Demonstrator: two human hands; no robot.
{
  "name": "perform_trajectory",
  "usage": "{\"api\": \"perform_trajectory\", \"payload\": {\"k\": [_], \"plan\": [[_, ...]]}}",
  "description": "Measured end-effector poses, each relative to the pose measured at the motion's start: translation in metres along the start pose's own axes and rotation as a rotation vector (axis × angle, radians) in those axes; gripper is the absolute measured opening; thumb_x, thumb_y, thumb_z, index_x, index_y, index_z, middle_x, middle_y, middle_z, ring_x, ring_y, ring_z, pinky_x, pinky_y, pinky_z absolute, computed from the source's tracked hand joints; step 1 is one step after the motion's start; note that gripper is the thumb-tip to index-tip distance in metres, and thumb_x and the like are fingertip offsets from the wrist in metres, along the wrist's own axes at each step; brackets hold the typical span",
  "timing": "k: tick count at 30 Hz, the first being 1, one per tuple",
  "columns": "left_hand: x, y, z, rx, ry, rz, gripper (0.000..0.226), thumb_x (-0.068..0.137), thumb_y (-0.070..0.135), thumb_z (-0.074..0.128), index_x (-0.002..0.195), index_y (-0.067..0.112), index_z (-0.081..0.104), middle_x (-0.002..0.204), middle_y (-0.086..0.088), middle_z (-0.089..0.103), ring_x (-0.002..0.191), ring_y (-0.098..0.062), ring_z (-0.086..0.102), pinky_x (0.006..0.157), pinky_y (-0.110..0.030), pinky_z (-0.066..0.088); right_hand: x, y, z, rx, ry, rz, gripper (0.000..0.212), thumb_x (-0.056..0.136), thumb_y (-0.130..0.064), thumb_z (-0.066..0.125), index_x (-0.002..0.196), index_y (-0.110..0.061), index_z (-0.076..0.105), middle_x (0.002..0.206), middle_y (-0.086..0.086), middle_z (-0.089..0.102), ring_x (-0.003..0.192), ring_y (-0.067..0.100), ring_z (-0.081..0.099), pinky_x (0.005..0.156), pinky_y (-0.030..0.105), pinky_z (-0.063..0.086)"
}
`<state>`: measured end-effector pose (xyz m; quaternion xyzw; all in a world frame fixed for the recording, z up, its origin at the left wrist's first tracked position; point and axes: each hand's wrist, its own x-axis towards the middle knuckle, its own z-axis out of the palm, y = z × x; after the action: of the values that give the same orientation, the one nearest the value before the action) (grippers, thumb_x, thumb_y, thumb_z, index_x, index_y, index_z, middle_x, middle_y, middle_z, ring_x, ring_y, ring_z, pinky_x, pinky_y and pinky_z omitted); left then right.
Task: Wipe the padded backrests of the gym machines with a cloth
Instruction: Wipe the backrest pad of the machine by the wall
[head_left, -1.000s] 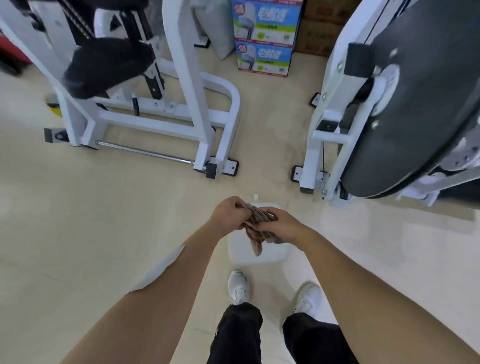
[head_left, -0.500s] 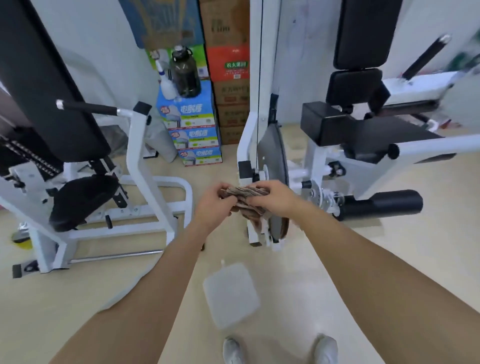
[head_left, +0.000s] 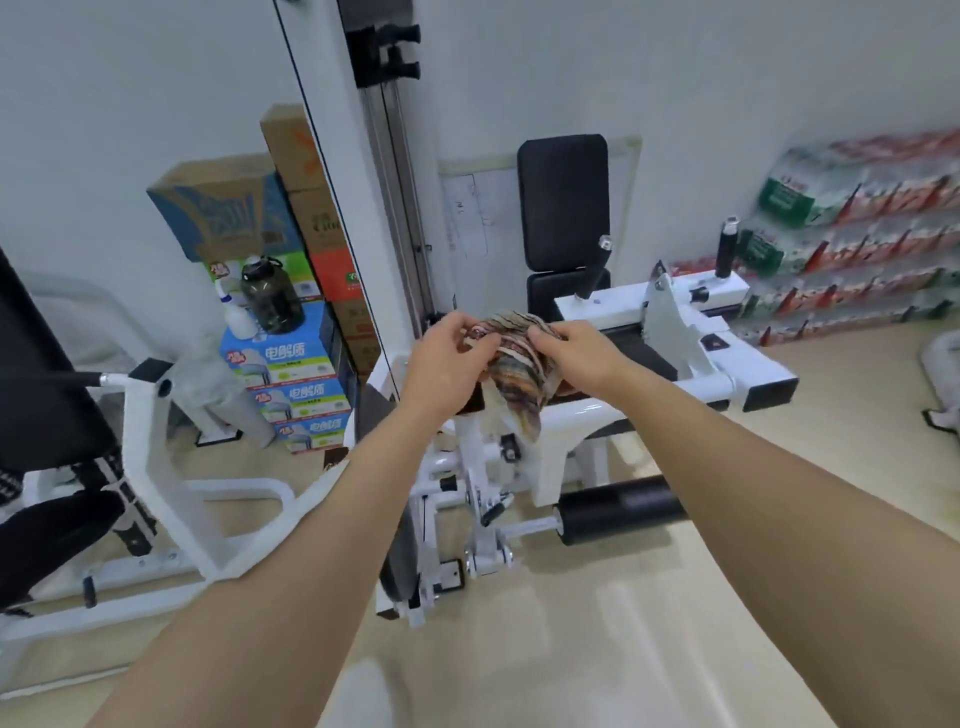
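Woven striped cloth (head_left: 519, 364); matt black padded backrest (head_left: 563, 200); glossy white-painted metal machine frame (head_left: 571, 431); smooth shiny floor (head_left: 597, 623); cardboard boxes (head_left: 306, 208).

A dark jug (head_left: 271, 297) and a spray bottle (head_left: 239, 313) stand on stacked blue boxes (head_left: 291, 375)

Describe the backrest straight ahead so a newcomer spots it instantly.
Find the tall white column against the back wall. Right of it stands the black backrest, upright before a whiteboard. It is taller than the short black pad directly beneath it.
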<state>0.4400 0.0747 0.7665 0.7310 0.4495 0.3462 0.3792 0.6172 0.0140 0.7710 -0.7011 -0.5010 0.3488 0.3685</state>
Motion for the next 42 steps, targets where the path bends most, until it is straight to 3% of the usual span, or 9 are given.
{"api": "perform_trajectory", "payload": {"k": [10, 17, 20, 22, 27, 33, 37, 40, 42], "plan": [[0.094, 0.136, 0.159, 0.177, 0.045, 0.077, 0.037, 0.090, 0.058, 0.056, 0.085, 0.022, 0.063, 0.072, 0.003, 0.071, 0.068, -0.019, 0.070, 0.073, -0.048, 0.059, 0.034, 0.046, -0.207, -0.015, 0.082, 0.024, 0.044, 0.105, -0.052, 0.032, 0.087, -0.024, 0.062, 0.087, 0.006, 0.071, 0.085, 0.027, 0.069, 0.072, 0.035, 0.056], [0.193, 0.171, 0.248, 0.132, 0.035, 0.082, 0.061, 0.094, 0.064, 0.045, 0.071, 0.011, 0.064, 0.062, -0.005, 0.069, 0.058, -0.024, 0.068, 0.069, -0.044, 0.059, 0.122, 0.081, -0.303, -0.035, 0.084, -0.025, 0.054, 0.104, -0.054, 0.034, 0.107, -0.013, 0.069, 0.099, 0.010, 0.073, 0.095, 0.028, 0.069, 0.089, 0.043, 0.057], [0.243, 0.188, 0.287, 0.196, 0.048, 0.081, 0.063, 0.097, 0.063, 0.041, 0.055, 0.016, 0.047, 0.050, 0.002, 0.052, 0.050, -0.019, 0.050, 0.059, -0.035, 0.042, 0.162, 0.093, -0.349, -0.015, 0.095, -0.046, 0.049, 0.106, -0.045, 0.038, 0.100, -0.008, 0.069, 0.087, 0.005, 0.070, 0.077, 0.017, 0.065, 0.066, 0.023, 0.052], [0.272, 0.207, 0.310, 0.249, 0.046, 0.113, 0.065, 0.097, 0.062, 0.042, 0.051, 0.018, 0.035, 0.050, 0.003, 0.041, 0.052, -0.020, 0.042, 0.058, -0.036, 0.034, 0.188, 0.104, -0.382, -0.055, 0.083, -0.043, 0.045, 0.106, -0.040, 0.041, 0.095, -0.006, 0.067, 0.081, 0.006, 0.066, 0.069, 0.018, 0.060, 0.058, 0.027, 0.045], [0.342, 0.251, 0.372, 0.114, -0.001, 0.164, 0.062, 0.097, 0.060, 0.046, 0.057, 0.013, 0.040, 0.060, -0.003, 0.043, 0.058, -0.018, 0.040, 0.062, -0.035, 0.034, 0.243, 0.132, -0.472, -0.031, 0.144, -0.084, 0.030, 0.100, -0.027, 0.052, 0.123, -0.014, 0.068, 0.118, -0.001, 0.067, 0.108, 0.014, 0.057, 0.094, 0.031, 0.043], [0.413, 0.295, 0.455, 0.162, -0.131, 0.214, 0.059, 0.092, 0.063, 0.051, 0.062, 0.012, 0.051, 0.059, 0.001, 0.047, 0.057, -0.015, 0.042, 0.060, -0.034, 0.035, 0.301, 0.169, -0.565, 0.052, -0.094, -0.131, 0.061, 0.084, -0.041, 0.077, 0.140, -0.028, 0.056, 0.133, -0.001, 0.055, 0.121, 0.014, 0.052, 0.098, 0.031, 0.039], [0.447, 0.316, 0.519, 0.354, -0.226, 0.205, 0.044, 0.094, 0.050, 0.059, 0.060, 0.024, 0.059, 0.059, 0.003, 0.057, 0.056, -0.019, 0.050, 0.056, -0.034, 0.038, 0.352, 0.206, -0.624, -0.126, -0.194, -0.246, 0.028, 0.085, -0.020, 0.080, 0.112, -0.016, 0.075, 0.090, -0.007, 0.077, 0.084, 0.008, 0.070, 0.079, 0.025, 0.053], [0.476, 0.322, 0.565, 0.421, -0.229, 0.137, 0.032, 0.091, 0.043, 0.068, 0.077, 0.014, 0.070, 0.074, -0.008, 0.070, 0.067, -0.025, 0.061, 0.058, -0.033, 0.042, 0.390, 0.241, -0.669, -0.291, -0.205, -0.245, 0.005, 0.090, -0.012, 0.072, 0.092, -0.011, 0.076, 0.068, -0.009, 0.066, 0.061, 0.007, 0.058, 0.067, 0.026, 0.049], [0.492, 0.323, 0.591, 0.474, -0.254, 0.082, 0.023, 0.088, 0.037, 0.072, 0.085, 0.014, 0.069, 0.082, -0.006, 0.070, 0.075, -0.021, 0.062, 0.063, -0.033, 0.045, 0.410, 0.262, -0.698, -0.389, -0.229, -0.223, 0.016, 0.093, -0.012, 0.066, 0.080, -0.018, 0.073, 0.064, -0.007, 0.060, 0.055, 0.005, 0.051, 0.060, 0.022, 0.044]]}}
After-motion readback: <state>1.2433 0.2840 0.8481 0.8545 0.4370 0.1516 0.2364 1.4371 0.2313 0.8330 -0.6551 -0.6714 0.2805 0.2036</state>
